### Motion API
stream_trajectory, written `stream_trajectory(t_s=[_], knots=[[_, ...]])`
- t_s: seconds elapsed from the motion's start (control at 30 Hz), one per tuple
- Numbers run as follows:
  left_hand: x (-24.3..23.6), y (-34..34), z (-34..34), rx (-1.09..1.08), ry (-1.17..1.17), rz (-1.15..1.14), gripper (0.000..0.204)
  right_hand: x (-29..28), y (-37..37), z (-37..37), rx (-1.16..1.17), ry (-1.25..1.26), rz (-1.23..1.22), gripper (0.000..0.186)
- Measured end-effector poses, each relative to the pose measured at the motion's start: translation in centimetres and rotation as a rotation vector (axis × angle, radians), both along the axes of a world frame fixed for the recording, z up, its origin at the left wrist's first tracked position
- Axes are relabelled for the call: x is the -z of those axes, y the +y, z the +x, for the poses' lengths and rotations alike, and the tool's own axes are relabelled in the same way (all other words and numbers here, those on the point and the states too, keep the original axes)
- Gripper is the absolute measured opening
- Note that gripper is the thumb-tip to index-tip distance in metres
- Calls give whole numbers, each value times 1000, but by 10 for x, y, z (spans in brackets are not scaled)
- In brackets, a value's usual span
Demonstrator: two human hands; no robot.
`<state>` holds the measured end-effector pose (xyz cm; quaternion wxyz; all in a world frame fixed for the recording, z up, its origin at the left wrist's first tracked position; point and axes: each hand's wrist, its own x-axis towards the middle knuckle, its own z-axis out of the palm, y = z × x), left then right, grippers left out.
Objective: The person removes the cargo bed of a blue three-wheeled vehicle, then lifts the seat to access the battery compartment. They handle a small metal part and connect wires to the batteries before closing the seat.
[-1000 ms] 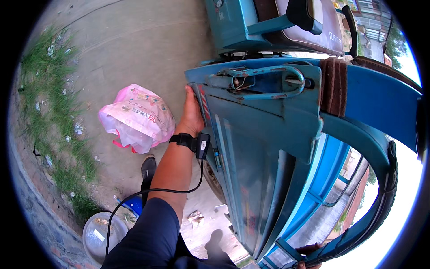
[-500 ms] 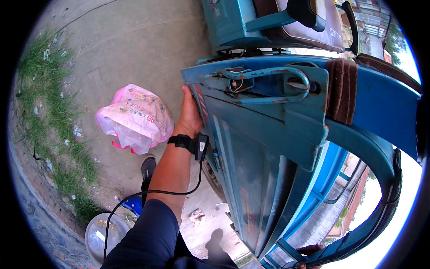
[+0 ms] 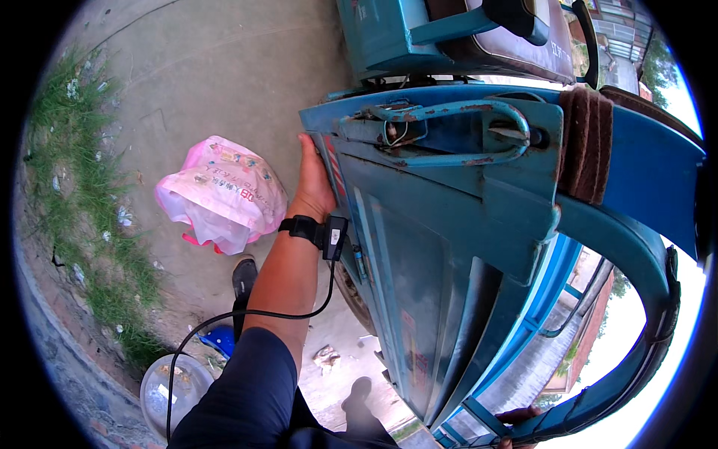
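Observation:
My left hand (image 3: 315,179), wearing a black wrist strap with a cabled device (image 3: 333,238), grips the left edge of a weathered blue metal panel (image 3: 411,262); its fingertips are partly hidden there. The panel carries a rusty looped latch (image 3: 456,157) and a red-striped sticker. At the lower right, my right hand (image 3: 516,425) is partly visible, fingers wrapped round the curved blue frame (image 3: 598,221), which has dark padding and a brown wrapping (image 3: 585,146). A pink-and-white plastic bag (image 3: 221,191) lies on the concrete left of my left hand.
A padded seat (image 3: 508,56) on a blue metal body sits above the panel. Grass with litter (image 3: 90,224) runs along a wall at left. A round metal basin (image 3: 176,389), a blue spotted object (image 3: 217,338) and my shoe (image 3: 244,277) are below. Buildings and trees stand at right.
The panel's top has shifted slightly up and left in view, and the frame's right side a little rightward. My left hand has moved with the panel, keeping its hold.

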<state>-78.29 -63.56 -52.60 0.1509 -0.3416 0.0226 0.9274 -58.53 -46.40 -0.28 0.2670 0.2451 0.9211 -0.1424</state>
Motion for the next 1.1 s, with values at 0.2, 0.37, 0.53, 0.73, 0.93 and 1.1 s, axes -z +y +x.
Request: stream_trajectory(t_s=[0.2,0.37,0.53,0.73,0.93,1.1], knots=[[6,-2,-1,-32,-8,74,87,-9,16,10,-188,-56,98,47],[15,1,2,-34,18,37,81,1,8,2,-127,-7,56,48],[12,2,8,-32,16,-45,75,3,9,9,-48,71,1,51],[15,5,12,-46,13,-24,74,1,15,15,-49,106,6,55],[-4,-2,1,-34,15,25,80,3,14,24,39,147,8,58],[6,-4,-8,-66,34,60,83,-2,21,31,45,135,-22,59]])
